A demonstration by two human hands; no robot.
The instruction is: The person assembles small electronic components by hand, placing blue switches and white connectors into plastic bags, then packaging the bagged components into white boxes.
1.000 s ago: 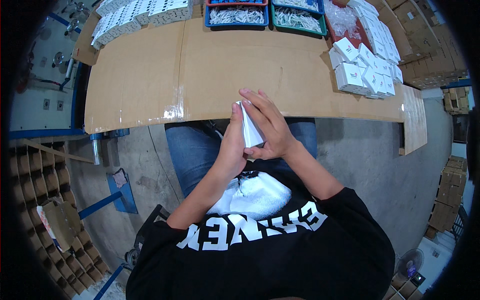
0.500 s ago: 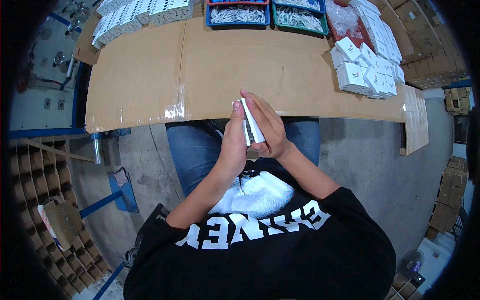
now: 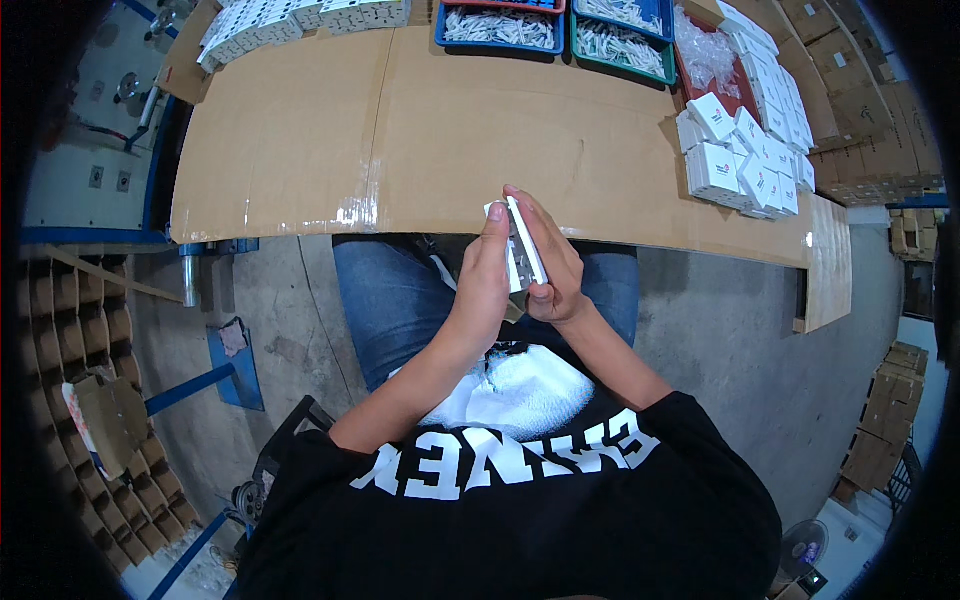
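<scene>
Between my palms, just off the table's near edge, stands a small white box (image 3: 523,250) with a grey strip along its narrow side. My left hand (image 3: 484,275) presses against one broad face, thumb pointing up along it. Against the opposite face lies my right hand (image 3: 556,258), its fingers stretched up along the box and its thumb near the lower end. Both hands are closed on the same box. My palms and fingers hide most of its broad faces.
Cardboard covers the table (image 3: 290,130). White boxes are piled at the right (image 3: 735,165) and lined up at the far left (image 3: 270,30). At the back, a blue tray (image 3: 500,48) and a green tray (image 3: 625,68) hold small white pieces. A red tray (image 3: 745,90) holds clear plastic.
My hands and the box have shifted slightly right in the picture. The box's grey side strip shows more now. The table and trays have shifted too, as the view moved.
</scene>
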